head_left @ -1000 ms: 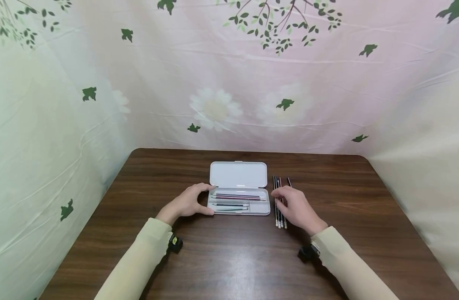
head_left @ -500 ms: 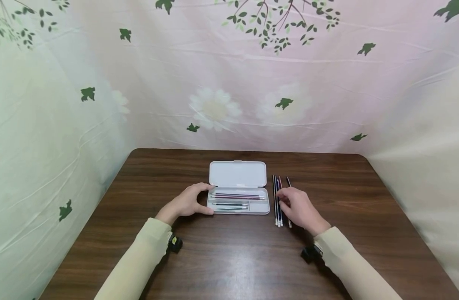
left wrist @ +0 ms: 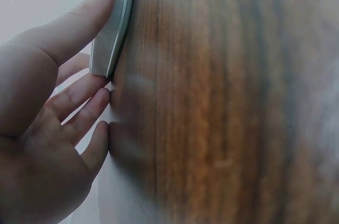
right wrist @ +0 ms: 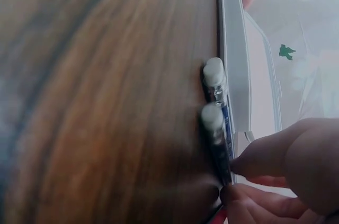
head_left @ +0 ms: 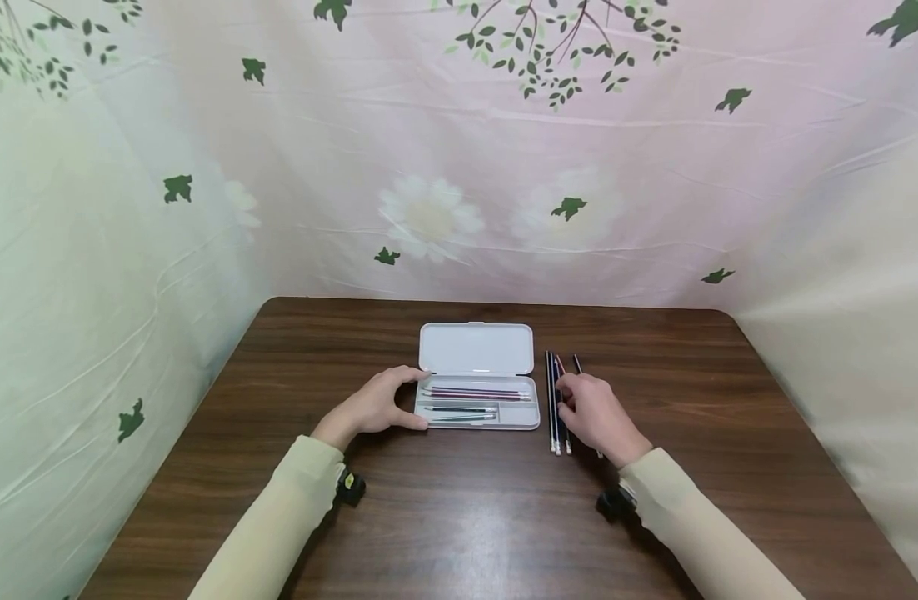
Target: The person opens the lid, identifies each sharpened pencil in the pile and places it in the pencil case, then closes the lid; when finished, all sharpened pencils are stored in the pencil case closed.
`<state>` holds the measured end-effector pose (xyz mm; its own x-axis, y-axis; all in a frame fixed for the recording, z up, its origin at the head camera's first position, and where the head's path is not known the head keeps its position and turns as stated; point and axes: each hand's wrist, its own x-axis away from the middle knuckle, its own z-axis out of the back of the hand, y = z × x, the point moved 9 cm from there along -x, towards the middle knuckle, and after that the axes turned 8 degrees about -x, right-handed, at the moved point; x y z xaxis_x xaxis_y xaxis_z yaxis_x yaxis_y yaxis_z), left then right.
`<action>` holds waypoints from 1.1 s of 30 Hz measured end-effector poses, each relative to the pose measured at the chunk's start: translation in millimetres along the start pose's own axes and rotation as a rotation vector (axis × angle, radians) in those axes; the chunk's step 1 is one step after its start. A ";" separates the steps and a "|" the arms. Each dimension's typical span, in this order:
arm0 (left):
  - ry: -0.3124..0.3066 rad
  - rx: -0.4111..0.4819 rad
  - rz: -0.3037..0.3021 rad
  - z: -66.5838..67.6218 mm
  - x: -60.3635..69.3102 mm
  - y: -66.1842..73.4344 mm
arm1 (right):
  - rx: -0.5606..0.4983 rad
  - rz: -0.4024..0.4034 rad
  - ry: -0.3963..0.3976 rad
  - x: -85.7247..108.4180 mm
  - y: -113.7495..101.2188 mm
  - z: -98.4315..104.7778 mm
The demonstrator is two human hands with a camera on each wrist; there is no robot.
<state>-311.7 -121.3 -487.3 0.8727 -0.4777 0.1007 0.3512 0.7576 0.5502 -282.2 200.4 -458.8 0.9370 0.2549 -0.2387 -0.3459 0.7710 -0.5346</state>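
Observation:
An open white pencil case (head_left: 521,415) lies on the wooden table, with several pencils (head_left: 474,395) in its compartments. My left hand (head_left: 375,403) holds the case's left end, thumb at the front edge and fingers round the back corner. In the left wrist view, the thumb (left wrist: 87,23) presses against the case's side. Right of the case, several dark pencils (head_left: 552,417) lie lengthwise on the table, white eraser ends towards me. Over them is my right hand (head_left: 597,415), its thumb and forefinger pinching a dark pencil (right wrist: 218,142). The right hand partly hides the pencils.
The case's lid (head_left: 476,348) is folded back behind its tray. Under the right hand, another pencil (head_left: 577,363) lies apart from the group. A patterned cloth (head_left: 489,208) hangs behind the table (head_left: 459,517) and along its sides.
The right hand shifts slightly among the pencils. One pencil's eraser end swings right, away from the group, and another shows beside the hand. The left hand and the case stay still.

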 end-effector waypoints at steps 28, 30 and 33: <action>0.003 -0.005 -0.001 -0.1 -1.0 -0.6 | 0.090 -0.114 0.076 -1.9 -6.0 12.2; 0.005 -0.008 -0.003 -0.4 -1.2 -1.2 | 0.070 -0.130 0.065 -1.3 -5.2 12.7; 0.004 -0.010 -0.008 -1.1 -1.4 -1.5 | 0.038 -0.162 0.040 0.3 -3.3 12.5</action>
<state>-313.1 -121.3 -489.1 0.8714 -0.4817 0.0926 0.3614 0.7582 0.5428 -280.2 205.2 -447.0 0.9774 0.1027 -0.1846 -0.1879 0.8216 -0.5382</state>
